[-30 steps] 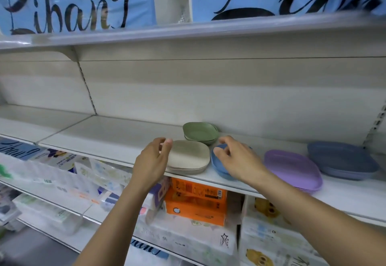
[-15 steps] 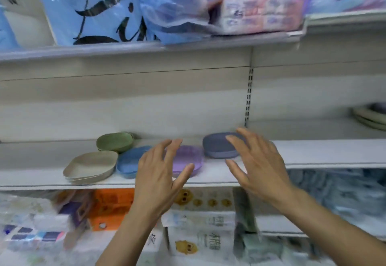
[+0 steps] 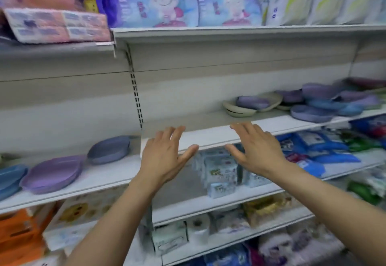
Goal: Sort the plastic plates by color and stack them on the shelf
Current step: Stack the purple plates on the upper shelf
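Note:
My left hand (image 3: 167,155) and my right hand (image 3: 254,146) are both held out with fingers spread and hold nothing, in front of a bare stretch of the white shelf (image 3: 208,136). On the left shelf section lie sorted stacks: a slate-blue stack (image 3: 109,150), a purple stack (image 3: 53,174) and a blue stack (image 3: 9,177) at the frame's left edge. To the right, further along the shelf, sits a mixed heap of plates (image 3: 317,103) in purple, blue and slate, with beige plates (image 3: 240,110) at its left end.
Tissue packs and toilet rolls (image 3: 219,171) fill the lower shelves. Orange boxes (image 3: 18,230) stand at the lower left. Purple rabbit-print packs (image 3: 171,0) sit on the shelf above. A slotted upright (image 3: 136,98) divides the two shelf sections.
The view has swung right along the shelf. My hands have left the beige and blue plates and now hover open before the bare section. The mixed heap has come into view.

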A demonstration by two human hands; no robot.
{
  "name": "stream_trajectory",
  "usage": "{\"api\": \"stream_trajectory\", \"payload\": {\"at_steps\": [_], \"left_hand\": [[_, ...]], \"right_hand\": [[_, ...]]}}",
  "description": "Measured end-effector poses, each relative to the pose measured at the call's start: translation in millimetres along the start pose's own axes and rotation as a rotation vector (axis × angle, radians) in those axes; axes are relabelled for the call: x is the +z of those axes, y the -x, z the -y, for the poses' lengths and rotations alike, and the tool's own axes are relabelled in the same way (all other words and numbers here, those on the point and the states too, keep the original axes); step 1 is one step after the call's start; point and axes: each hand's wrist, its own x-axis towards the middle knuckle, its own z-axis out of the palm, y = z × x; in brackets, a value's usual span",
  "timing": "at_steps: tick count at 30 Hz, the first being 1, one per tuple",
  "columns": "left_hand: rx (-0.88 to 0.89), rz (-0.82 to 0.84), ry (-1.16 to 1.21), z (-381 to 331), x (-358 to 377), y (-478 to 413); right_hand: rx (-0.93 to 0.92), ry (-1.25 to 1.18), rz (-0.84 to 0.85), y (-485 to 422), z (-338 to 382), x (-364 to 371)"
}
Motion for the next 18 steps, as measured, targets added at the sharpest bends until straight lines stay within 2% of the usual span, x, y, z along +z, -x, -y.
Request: {"api": "stream_trajectory", "payload": {"at_steps": [8, 12, 18], "left_hand": [[0.085, 0.117, 0.069, -81, 32, -102], [0.074, 0.188, 0.142, -104, 54, -149], [0.016, 0.196, 0.223, -121, 95, -209]], "right_hand": [[0.219, -0.006, 0.046, -21, -117, 1], [0.261, 0.013, 0.069, -40, -165, 8], [0.307, -0.073, 0.06, -75, -229, 29]]}}
